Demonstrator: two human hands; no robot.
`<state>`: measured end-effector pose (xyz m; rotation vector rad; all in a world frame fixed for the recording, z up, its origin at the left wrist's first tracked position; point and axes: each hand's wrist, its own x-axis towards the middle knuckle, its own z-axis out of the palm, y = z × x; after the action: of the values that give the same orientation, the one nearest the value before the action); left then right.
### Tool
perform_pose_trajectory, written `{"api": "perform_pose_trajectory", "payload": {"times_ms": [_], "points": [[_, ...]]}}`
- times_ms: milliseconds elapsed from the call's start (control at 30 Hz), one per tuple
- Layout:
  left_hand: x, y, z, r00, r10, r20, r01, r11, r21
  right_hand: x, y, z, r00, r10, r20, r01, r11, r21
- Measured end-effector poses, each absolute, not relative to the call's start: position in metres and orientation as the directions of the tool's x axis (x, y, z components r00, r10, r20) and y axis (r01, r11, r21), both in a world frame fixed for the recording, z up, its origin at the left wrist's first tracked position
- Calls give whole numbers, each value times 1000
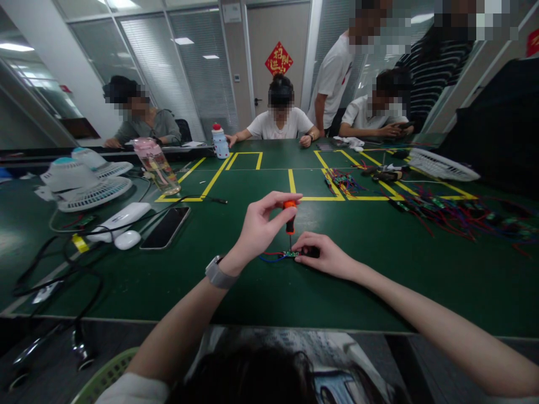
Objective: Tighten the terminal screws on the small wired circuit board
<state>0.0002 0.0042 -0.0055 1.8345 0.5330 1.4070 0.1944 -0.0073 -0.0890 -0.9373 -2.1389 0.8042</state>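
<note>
My left hand, with a watch on its wrist, is closed around the orange and black handle of a screwdriver. The screwdriver stands upright, its thin shaft pointing down at a small green circuit board on the table. Whether the tip touches a screw is too small to tell. Red and blue wires run from the board's left side. At the board's right end, my right hand pinches it between thumb and fingers, low against the tabletop.
Left on the green table lie a phone, a white mouse-shaped object, black cables, white fans and a pink-lidded bottle. Heaped wired boards lie right, near a white basket-like grille. Several people are across the table.
</note>
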Motion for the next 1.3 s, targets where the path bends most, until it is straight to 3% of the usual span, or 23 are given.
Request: {"api": "perform_pose_trajectory", "payload": {"times_ms": [100, 167, 267, 367, 433, 633, 700, 900, 1067, 1300], "points": [[1, 1, -5, 223, 616, 756, 109, -786, 608, 194, -7, -90, -530, 786, 319, 394, 561, -728], [1, -2, -4, 242, 572, 784, 161, -820, 549, 195, -7, -90, -530, 785, 320, 395, 563, -726], [2, -4, -3, 362, 607, 708, -13, -756, 655, 195, -7, -89, -531, 785, 319, 389, 560, -732], [3, -3, -4, 492, 662, 566, -228, -529, 817, 194, -7, -89, -536, 782, 318, 384, 561, -734], [4, -2, -6, 501, 690, 523, -266, -452, 851, 194, -7, -88, -538, 780, 318, 382, 563, -733], [5, -3, -6, 298, 706, 642, -80, -652, 754, 196, -6, -89, -548, 776, 311, 375, 561, -738], [4, -3, -4, 302, 697, 650, -52, -669, 741, 196, -5, -90, -552, 775, 306, 378, 560, -737], [5, -3, -5, 395, 705, 589, -207, -556, 805, 194, -7, -89, -538, 785, 309, 394, 558, -731], [5, -4, -5, 264, 700, 663, -50, -677, 734, 194, -7, -89, -539, 784, 307, 398, 559, -728], [5, -6, -3, 375, 689, 621, -85, -641, 763, 194, -7, -89, -540, 783, 308, 400, 561, -725]]}}
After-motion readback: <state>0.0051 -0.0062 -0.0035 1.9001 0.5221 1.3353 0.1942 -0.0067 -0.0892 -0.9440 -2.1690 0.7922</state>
